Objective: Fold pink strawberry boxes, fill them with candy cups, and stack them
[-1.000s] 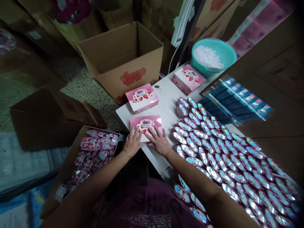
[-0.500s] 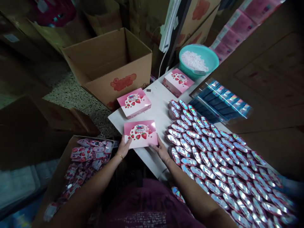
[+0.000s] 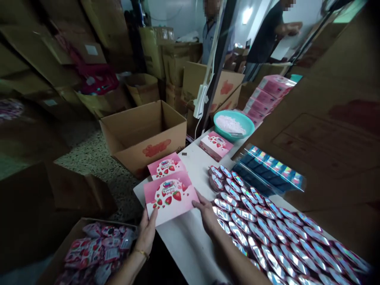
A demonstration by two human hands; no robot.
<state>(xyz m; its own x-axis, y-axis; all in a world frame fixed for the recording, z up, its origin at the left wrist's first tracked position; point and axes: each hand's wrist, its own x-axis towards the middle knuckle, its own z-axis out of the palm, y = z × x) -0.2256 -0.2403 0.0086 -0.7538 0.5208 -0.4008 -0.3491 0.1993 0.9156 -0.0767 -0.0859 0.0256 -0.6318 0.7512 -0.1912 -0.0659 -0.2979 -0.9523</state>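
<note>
Between my two hands is a pink and white candy box with strawberries printed on its top. My left hand grips its near left side, thumb on top, a bracelet at the wrist. On its right edge, my right hand is closed with the thumb over the lid. The held box partly covers a second strawberry box behind it on the white table. A third strawberry box lies farther back, beside the turquoise bowl.
Many shiny-lidded oval containers cover the table's right side, near blue packs. An open carton stands past the table's far left edge. At lower left, a carton holds pink strawberry packets. Two people stand in the background.
My head view has tilted up, showing more of the room. The held box has moved forward and up, now overlapping the second box, and is tilted.
</note>
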